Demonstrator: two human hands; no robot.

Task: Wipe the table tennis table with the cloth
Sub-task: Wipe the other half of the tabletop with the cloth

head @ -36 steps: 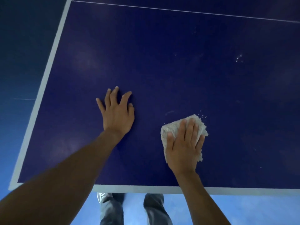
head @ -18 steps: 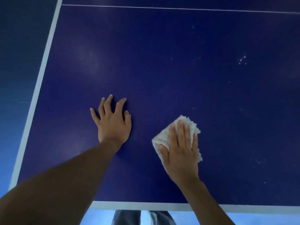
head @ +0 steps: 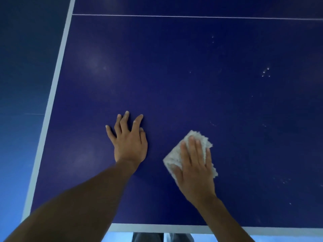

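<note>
- Head view: the left hand (head: 130,145) lies flat on the blue table tennis table (head: 157,75), fingers straight and spread, with the thumb close beside the index finger.
- The right hand (head: 194,173) presses flat on the white cloth (head: 173,157), fingers straight and nearly together. The cloth (crumpled, fuzzy at the edges) sticks out ahead of the fingertips and to both sides of them.
- White specks (head: 265,72) dot the table far beyond the right fingertips, off to their right.
- The white edge line (head: 52,102) runs well left of the left little finger.
</note>
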